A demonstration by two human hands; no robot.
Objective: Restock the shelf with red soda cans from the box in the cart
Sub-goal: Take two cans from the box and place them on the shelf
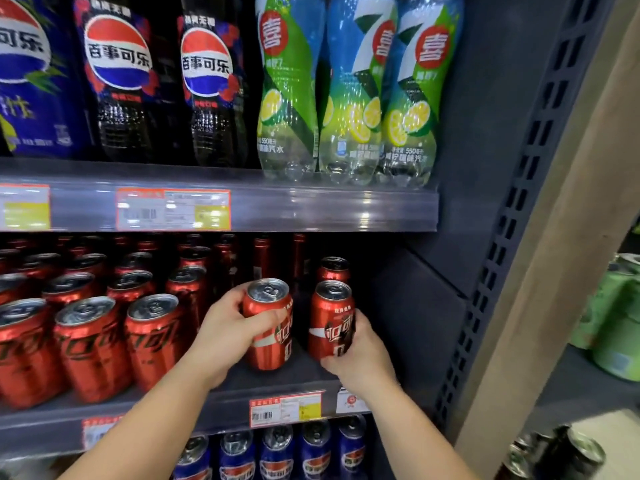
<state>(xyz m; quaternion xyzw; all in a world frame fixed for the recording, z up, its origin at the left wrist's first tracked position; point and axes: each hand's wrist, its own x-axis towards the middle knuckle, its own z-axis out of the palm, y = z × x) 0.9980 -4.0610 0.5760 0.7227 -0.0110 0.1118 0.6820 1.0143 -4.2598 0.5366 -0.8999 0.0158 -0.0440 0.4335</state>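
Just right of the frame's centre, two red cans stand on the middle shelf [284,384], each gripped by one of the hands. The left hand [230,336] wraps its fingers round the left can [268,323] from the left side. The right hand [358,358] clasps the right can [330,318] low on its right side. Both forearms reach up from the lower edge. More red cans [90,341] fill the shelf at centre left.

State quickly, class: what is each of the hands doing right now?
Left hand: closed around a red soda can.
Right hand: closed around another red can beside it.
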